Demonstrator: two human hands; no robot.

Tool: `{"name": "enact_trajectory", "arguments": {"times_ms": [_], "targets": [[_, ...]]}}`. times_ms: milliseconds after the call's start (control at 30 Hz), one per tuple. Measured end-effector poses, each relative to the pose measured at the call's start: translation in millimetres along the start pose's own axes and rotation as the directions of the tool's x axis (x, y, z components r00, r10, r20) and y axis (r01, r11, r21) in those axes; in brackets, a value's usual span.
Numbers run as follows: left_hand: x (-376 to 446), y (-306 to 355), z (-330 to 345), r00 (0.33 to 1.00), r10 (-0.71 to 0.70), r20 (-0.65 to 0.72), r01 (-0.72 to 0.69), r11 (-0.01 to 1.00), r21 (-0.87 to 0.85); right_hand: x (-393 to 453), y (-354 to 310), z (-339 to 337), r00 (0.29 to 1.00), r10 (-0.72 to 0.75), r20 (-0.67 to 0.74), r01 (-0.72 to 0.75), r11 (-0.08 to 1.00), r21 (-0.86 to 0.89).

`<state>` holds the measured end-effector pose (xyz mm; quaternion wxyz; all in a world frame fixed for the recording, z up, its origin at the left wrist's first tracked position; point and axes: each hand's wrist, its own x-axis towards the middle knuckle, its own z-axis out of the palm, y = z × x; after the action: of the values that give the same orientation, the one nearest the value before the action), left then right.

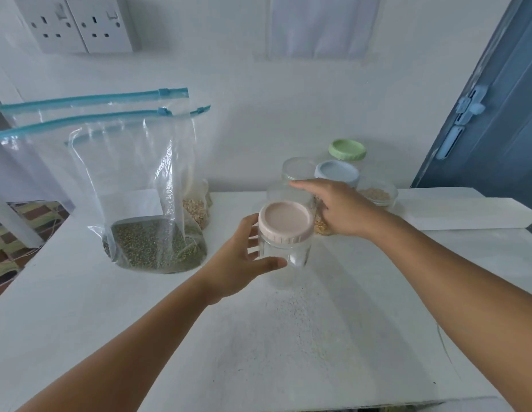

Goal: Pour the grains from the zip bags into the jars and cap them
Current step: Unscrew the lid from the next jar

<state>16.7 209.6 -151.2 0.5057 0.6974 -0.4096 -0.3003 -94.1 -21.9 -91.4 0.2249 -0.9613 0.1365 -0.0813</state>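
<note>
Near the tabletop's centre an empty pink-lidded jar [285, 242] is held in the curled left hand [241, 260], while the right hand [339, 209] is wrapped over a grain-filled jar [322, 224] behind it, among crowded jars that could be toppled.

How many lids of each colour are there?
Pink lid: 1
Blue lid: 1
Green lid: 1
Total: 3
</note>
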Motion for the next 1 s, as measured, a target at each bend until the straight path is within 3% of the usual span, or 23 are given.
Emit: {"name": "enact_trajectory", "arguments": {"times_ms": [100, 167, 233, 333, 433, 733, 1000], "targets": [[7, 1, -2, 1.000, -0.017, 0.020, 0.017, 1.000, -0.005, -18, -6, -9, 0.997, 0.080, 0.019, -0.082, 0.946, 0.313], [12, 2, 0, 0.999, -0.026, 0.025, 0.026, 1.000, 0.002, -28, -14, -14, 0.992, 0.091, 0.091, -0.120, 0.905, 0.408], [16, 7, 7, 1.000, -0.012, 0.000, 0.012, 1.000, 0.005, -37, -23, -16, 0.986, 0.075, 0.152, -0.117, 0.949, 0.292], [19, 13, 20, 0.993, 0.035, -0.109, -0.035, 0.999, 0.010, -43, -33, -10, 0.997, 0.038, 0.074, -0.049, 0.988, 0.146], [23, 15, 21, 0.990, 0.045, -0.132, -0.043, 0.999, 0.015, -44, -30, -4, 0.998, 0.046, 0.036, -0.053, 0.975, 0.216], [36, 20, 8, 0.999, 0.021, 0.034, -0.022, 1.000, 0.006, -43, -25, -3, 0.997, 0.056, -0.044, -0.042, 0.961, 0.274], [23, 21, 12, 0.987, 0.107, -0.122, -0.097, 0.992, 0.085, -41, -32, -4, 0.997, 0.066, -0.029, -0.057, 0.971, 0.234]]}}
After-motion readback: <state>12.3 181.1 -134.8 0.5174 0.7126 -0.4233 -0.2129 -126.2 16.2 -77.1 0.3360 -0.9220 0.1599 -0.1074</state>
